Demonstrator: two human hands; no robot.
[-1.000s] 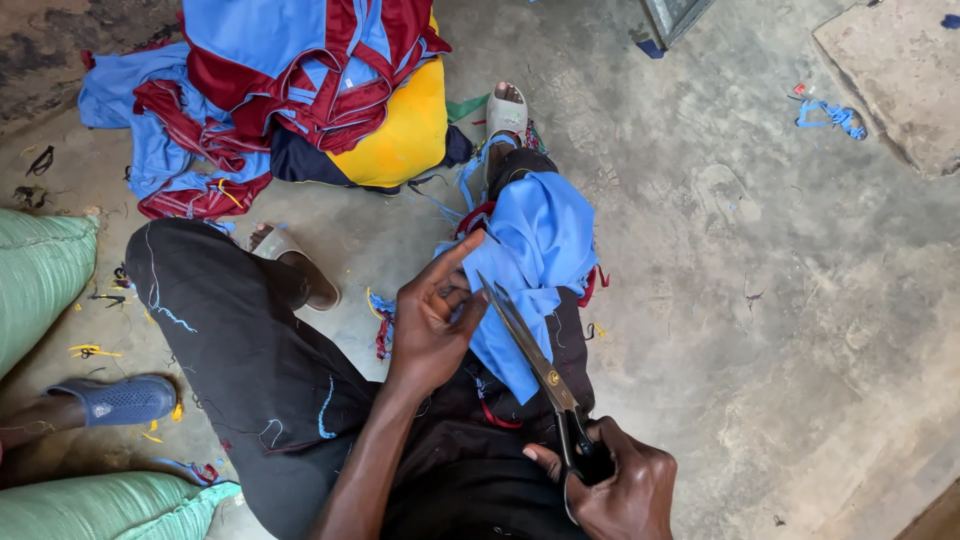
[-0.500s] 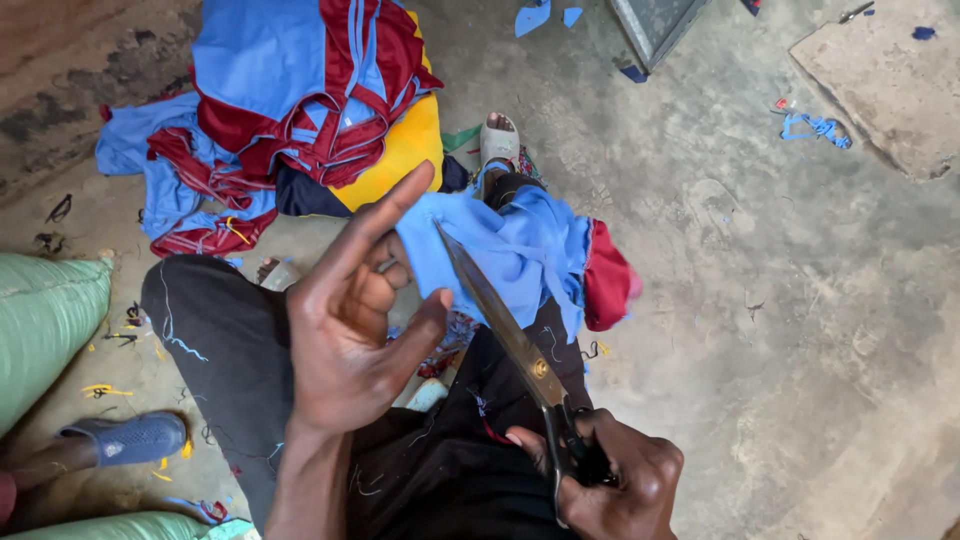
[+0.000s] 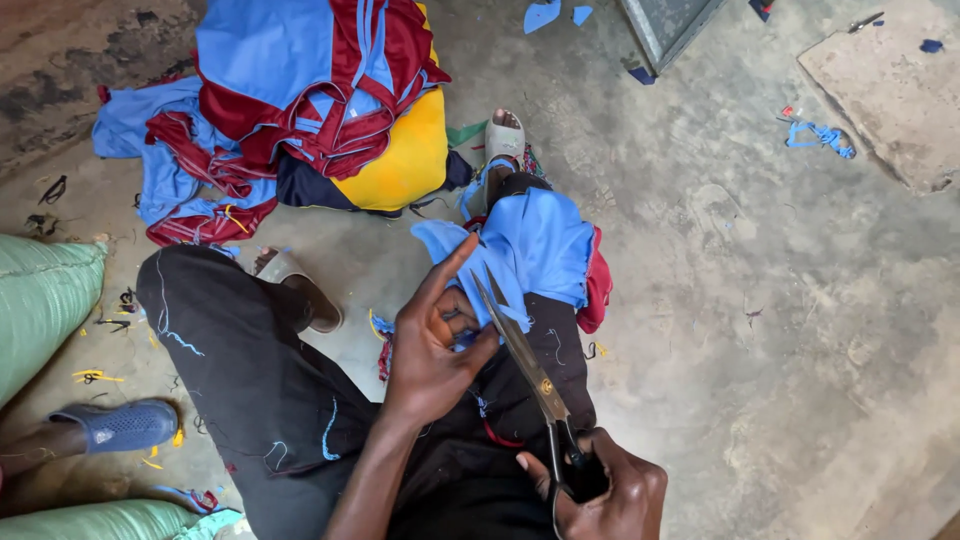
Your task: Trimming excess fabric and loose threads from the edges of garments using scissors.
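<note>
**A:** Looking straight down at a seated person: the left hand [image 3: 430, 350] pinches the edge of a blue fabric piece [image 3: 530, 250] draped over the right knee, index finger stretched out along it. Why hold it that way?

**B:** I'd judge it keeps the limp cloth taut where the blades meet it. The right hand [image 3: 600, 490] is low in the lap, its fingers closed through the dark handles of long tailor's scissors [image 3: 525, 360], blades slightly parted, tips at the cloth's edge.

**A:** And the knee serves as the support, since only bare concrete floor [image 3: 780, 330] lies below.

**B:** Right. The fabric looks thin, smooth and floppy, with a maroon layer [image 3: 598, 285] peeking out underneath. The scissors are worn steel, long and narrow.

**A:** Behind the legs?

**B:** A heap of blue, maroon and yellow garments [image 3: 300, 110], soft and crumpled. A green woven sack [image 3: 40, 300] bulges at the left, and blue offcuts [image 3: 820, 135] litter the rough floor.
</note>
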